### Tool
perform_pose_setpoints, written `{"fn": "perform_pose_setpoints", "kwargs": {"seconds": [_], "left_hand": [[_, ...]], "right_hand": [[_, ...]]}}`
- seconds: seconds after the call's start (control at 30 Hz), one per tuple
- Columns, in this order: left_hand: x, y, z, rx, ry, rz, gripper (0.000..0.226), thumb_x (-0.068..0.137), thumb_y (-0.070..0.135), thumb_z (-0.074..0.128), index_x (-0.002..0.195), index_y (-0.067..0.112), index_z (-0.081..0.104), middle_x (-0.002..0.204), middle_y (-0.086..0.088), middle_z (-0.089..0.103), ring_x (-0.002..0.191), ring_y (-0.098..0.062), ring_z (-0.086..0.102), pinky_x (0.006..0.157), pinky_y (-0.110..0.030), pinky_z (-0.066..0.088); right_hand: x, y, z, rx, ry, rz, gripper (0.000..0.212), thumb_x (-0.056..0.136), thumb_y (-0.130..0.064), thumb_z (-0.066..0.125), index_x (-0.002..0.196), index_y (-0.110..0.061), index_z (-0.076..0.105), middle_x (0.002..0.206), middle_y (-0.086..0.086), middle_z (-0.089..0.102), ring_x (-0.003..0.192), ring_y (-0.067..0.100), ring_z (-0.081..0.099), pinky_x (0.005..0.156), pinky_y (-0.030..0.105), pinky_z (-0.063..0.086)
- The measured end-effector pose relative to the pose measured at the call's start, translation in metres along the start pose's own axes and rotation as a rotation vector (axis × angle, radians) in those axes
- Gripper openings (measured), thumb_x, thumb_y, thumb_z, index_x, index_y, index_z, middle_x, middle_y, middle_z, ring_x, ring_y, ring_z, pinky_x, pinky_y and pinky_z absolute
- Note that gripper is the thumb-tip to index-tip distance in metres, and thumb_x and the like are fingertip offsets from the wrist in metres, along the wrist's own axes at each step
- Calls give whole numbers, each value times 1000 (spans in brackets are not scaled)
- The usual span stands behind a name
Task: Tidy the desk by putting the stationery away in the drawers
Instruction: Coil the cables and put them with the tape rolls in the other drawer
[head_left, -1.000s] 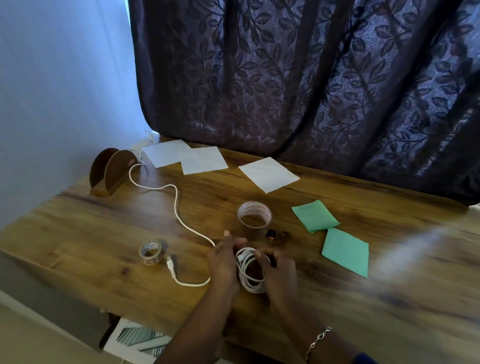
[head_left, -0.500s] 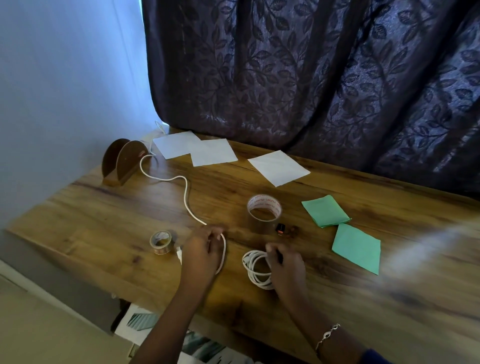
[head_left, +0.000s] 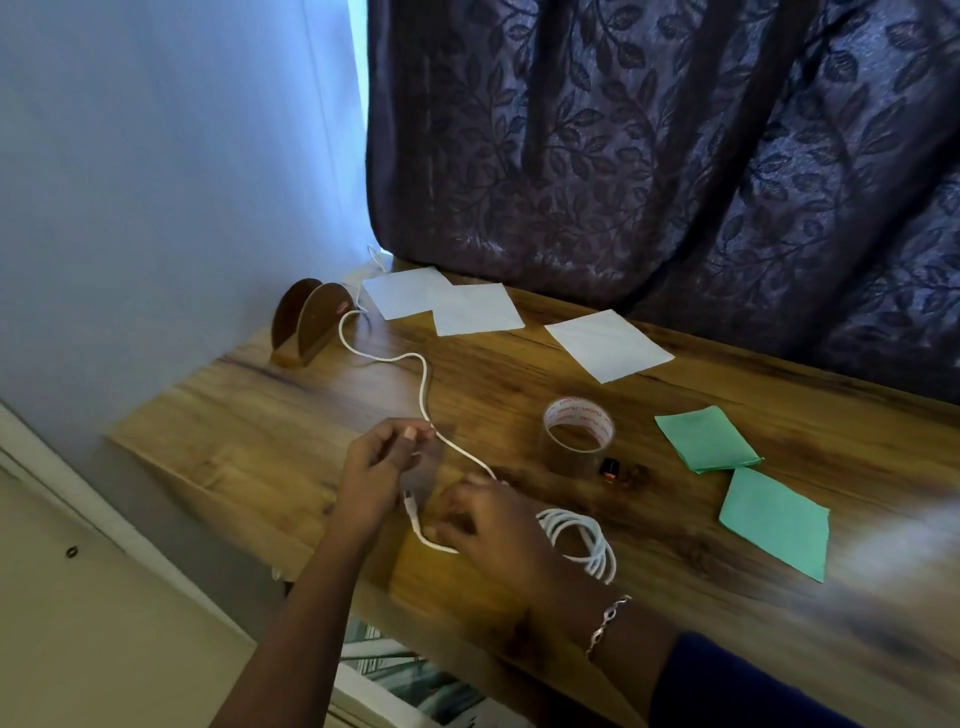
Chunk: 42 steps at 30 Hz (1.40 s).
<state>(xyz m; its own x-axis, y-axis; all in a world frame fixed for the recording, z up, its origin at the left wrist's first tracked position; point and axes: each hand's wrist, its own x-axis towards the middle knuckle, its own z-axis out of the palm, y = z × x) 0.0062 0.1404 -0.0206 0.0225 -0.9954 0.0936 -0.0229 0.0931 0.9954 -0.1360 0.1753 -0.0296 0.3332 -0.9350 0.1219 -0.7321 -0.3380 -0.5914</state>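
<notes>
The wooden surface (head_left: 260, 415) has an open drawer (head_left: 395, 670) under its front edge, with striped paper inside. A white cable (head_left: 423, 384) snakes from the back corner. The left hand (head_left: 379, 467) pinches it mid-length, and the right hand (head_left: 488, 525) curls over it near its plug, beside a coil (head_left: 582, 540).

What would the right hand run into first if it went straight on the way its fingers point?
Probably the loose plug end of the white cable, just ahead of the right hand, then the left hand. Depth is unclear.
</notes>
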Motion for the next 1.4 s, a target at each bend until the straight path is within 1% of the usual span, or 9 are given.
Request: {"fn": "perform_pose_setpoints", "kwargs": {"seconds": [0.17, 0.3, 0.53, 0.63, 0.93, 1.13, 1.23, 1.33, 1.4], "left_hand": [[-6, 1, -7, -64, 77, -42, 24, 96, 10, 45, 84, 17, 65, 88, -3, 69, 83, -10, 64, 75, -22, 51], [-10, -4, -12, 15, 135, -17, 24, 94, 5, 47, 87, 20, 64, 70, 12, 64, 66, -4, 56, 64, -27, 46], [-21, 11, 24, 176, 23, 183, 34, 87, -1, 56, 101, 31, 56, 101, 11, 64, 95, 1, 61, 83, -20, 51], [-11, 12, 43, 259, -53, 231, 33, 89, 7, 57, 118, 23, 55, 105, 5, 66, 96, -4, 63, 83, -29, 55], [6, 52, 68, 279, -190, 354, 27, 93, 23, 52, 115, 34, 43, 103, 26, 54, 90, 12, 56, 77, -3, 44], [24, 71, 69, 430, -201, 510, 30, 89, 24, 44, 105, 9, 64, 93, 12, 59, 73, 11, 52, 69, 0, 41], [37, 82, 58, 525, -276, 581, 30, 90, 20, 44, 105, 8, 67, 94, 6, 64, 78, 9, 53, 73, 1, 40], [54, 94, 49, 549, -303, 619, 27, 94, 17, 45, 107, 7, 67, 96, -2, 68, 80, 3, 56, 72, -1, 41], [64, 102, 47, 562, -287, 636, 27, 94, 16, 44, 105, 7, 67, 97, -3, 68, 82, -3, 59, 74, -2, 39]], "right_hand": [[3, -5, 19, -286, -67, 1, 24, 87, -30, 53, 106, -19, 61, 117, 4, 52, 109, 24, 51, 90, 36, 45], [11, -3, 16, -137, 44, 100, 23, 92, -20, 46, 108, -12, 61, 114, 7, 59, 106, 22, 55, 87, 27, 41], [28, -19, -44, 648, 409, 321, 18, 86, -6, 60, 87, -23, 53, 86, -4, 61, 85, 11, 61, 69, 15, 50], [28, -29, -63, 694, 448, 278, 18, 86, -4, 60, 86, -22, 59, 81, -10, 62, 78, 4, 63, 63, 10, 50], [29, -21, -105, 693, 504, 234, 34, 91, 4, 47, 105, -20, 67, 90, -18, 66, 89, 0, 65, 78, 15, 53], [33, -15, -126, 57, 549, -11, 33, 83, 2, 61, 115, -6, 64, 117, 6, 58, 106, 13, 54, 94, 20, 45], [41, -8, -144, -387, 690, -300, 14, 82, -13, 64, 90, -7, 74, 116, 14, 64, 112, 26, 57, 93, 26, 43], [50, -7, -164, -405, 300, -187, 29, 94, -29, 47, 96, -11, 69, 106, 8, 67, 101, 17, 56, 88, 17, 34], [46, -12, -172, 38, 15, -9, 23, 96, -23, 47, 87, -13, 65, 77, 2, 63, 72, 11, 56, 68, 22, 39]]}}
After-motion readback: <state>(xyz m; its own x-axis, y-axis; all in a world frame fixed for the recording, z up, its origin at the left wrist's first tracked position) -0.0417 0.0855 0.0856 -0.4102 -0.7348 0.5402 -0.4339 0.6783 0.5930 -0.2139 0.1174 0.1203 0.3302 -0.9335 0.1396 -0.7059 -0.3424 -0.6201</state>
